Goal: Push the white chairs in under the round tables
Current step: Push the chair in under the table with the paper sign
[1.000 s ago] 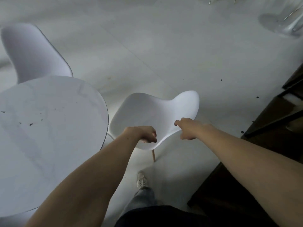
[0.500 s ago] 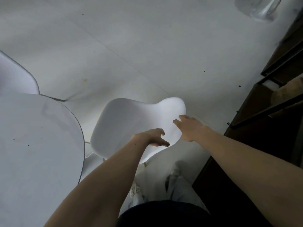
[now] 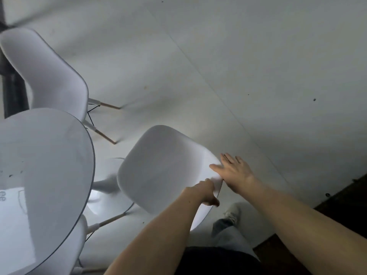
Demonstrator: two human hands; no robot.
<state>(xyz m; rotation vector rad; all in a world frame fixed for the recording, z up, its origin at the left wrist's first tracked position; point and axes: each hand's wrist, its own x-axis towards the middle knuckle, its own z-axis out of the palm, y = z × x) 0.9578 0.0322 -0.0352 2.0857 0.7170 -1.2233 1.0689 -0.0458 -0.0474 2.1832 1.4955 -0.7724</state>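
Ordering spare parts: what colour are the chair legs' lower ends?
Light wood colour on the chair legs, below white sleeves; only the head view shows them.

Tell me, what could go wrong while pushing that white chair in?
The left hand grips the white chair back's edge while the right hand lies flat and open, so the chair might twist sideways. Its shell could bump the round table rim. The person's shoe is close behind and could catch a leg.
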